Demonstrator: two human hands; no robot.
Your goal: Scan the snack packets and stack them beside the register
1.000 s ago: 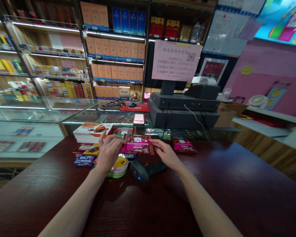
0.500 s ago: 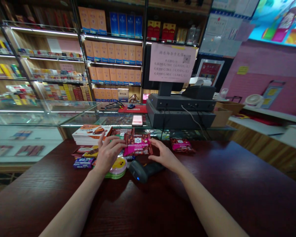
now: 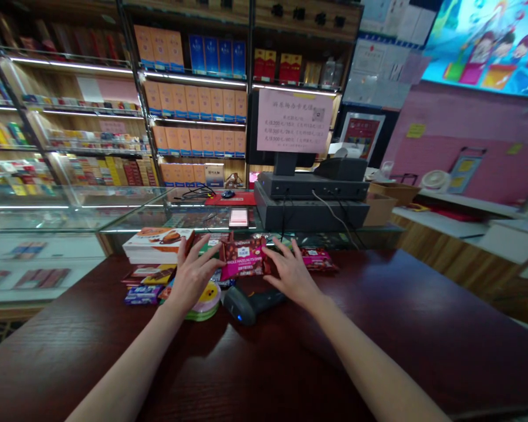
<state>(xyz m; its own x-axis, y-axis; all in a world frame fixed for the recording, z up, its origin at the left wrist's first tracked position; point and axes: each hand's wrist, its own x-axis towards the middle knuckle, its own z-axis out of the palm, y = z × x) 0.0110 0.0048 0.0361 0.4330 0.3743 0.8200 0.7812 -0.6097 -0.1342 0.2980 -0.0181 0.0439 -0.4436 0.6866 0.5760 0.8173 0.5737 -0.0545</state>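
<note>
A dark red and magenta packet of hazelnut chocolate [image 3: 243,265] is held face-up toward me, upright above the dark wooden counter. My left hand [image 3: 196,271] grips its left edge with the fingertips. At the right edge, the thumb and fingers of my right hand [image 3: 293,272] pinch the wrapper, other fingers raised. Just below the packet lies a black barcode scanner [image 3: 245,306] with a small blue light. A similar magenta packet [image 3: 318,259] lies beyond my right hand. Partly behind my left wrist is a round pack with a yellow face [image 3: 210,293].
Left of my hand are a white and orange box [image 3: 155,246], a purple wrapped snack [image 3: 142,295] and a yellow-brown bar [image 3: 159,274]. Behind stands a glass display case [image 3: 189,218] with a cash register [image 3: 310,202] and monitor. Stocked shelves line the back wall.
The view has swung slightly to the right. The chocolate packet stays between both hands, tilted a little differently. My right hand's fingers have spread and lifted more.
</note>
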